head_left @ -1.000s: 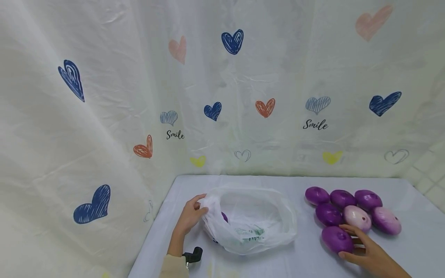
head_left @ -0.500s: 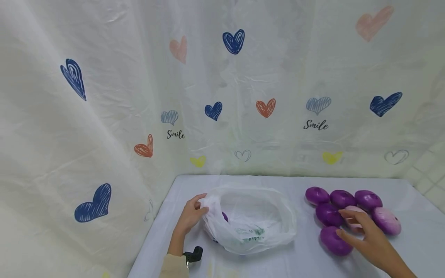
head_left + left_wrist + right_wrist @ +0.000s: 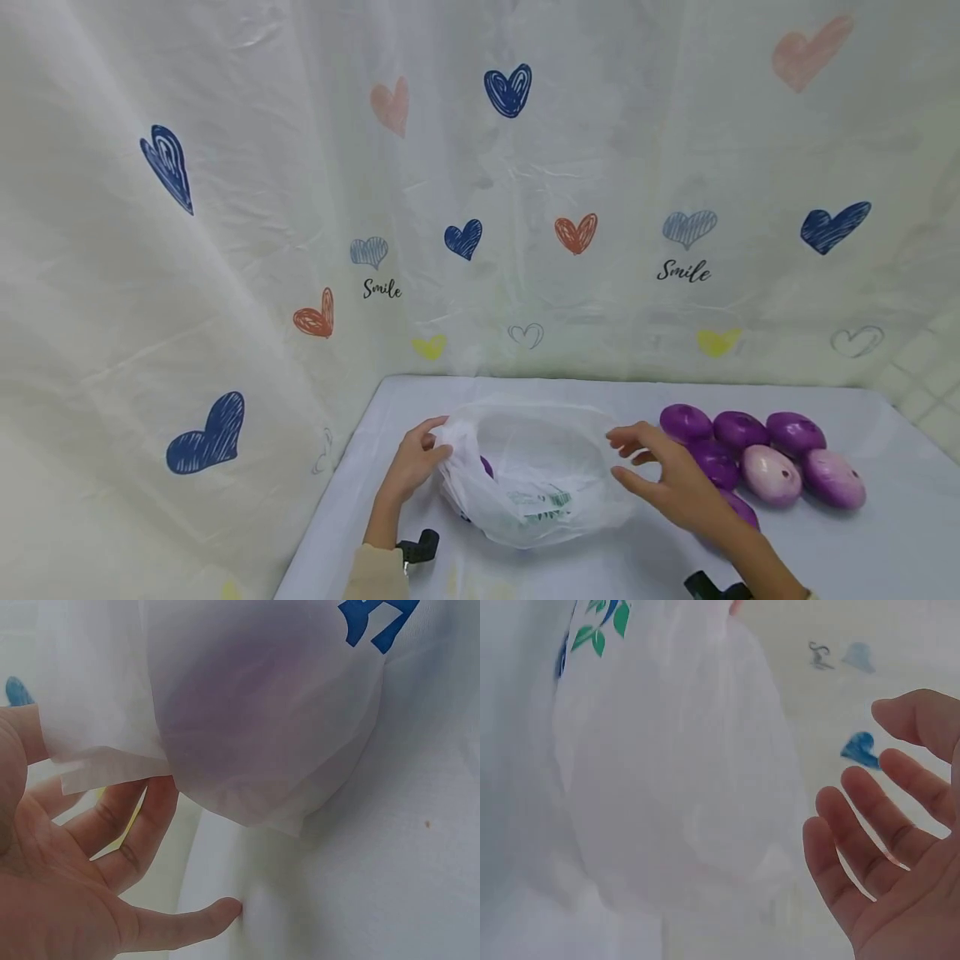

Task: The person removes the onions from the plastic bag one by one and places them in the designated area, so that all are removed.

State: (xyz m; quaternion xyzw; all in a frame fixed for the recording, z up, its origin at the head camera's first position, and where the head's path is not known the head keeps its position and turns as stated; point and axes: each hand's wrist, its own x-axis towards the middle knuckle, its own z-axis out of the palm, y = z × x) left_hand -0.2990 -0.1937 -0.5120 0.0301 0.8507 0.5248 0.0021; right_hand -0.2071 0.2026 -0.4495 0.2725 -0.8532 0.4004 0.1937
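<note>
A white plastic bag (image 3: 540,479) lies open on the pale table (image 3: 862,550). My left hand (image 3: 420,458) grips its left rim; in the left wrist view the thumb and fingers of this hand (image 3: 97,847) pinch the bag's edge (image 3: 97,761). One purple oval piece (image 3: 486,467) sits inside the bag and shows through the film (image 3: 247,697). My right hand (image 3: 656,471) hovers open at the bag's right rim, holding nothing; its spread fingers (image 3: 855,825) are beside the bag (image 3: 667,772). Several purple oval pieces (image 3: 738,429) lie in a cluster to the right.
A heart-printed white sheet (image 3: 465,208) hangs behind and to the left of the table. Two paler oval pieces (image 3: 772,475) lie at the cluster's front. My right wrist partly hides one purple piece (image 3: 744,508). Black wrist-camera mounts (image 3: 420,548) show at the bottom edge.
My right hand left the purple cluster and moved left to the bag's right rim, carrying nothing. The left hand and the bag have stayed put.
</note>
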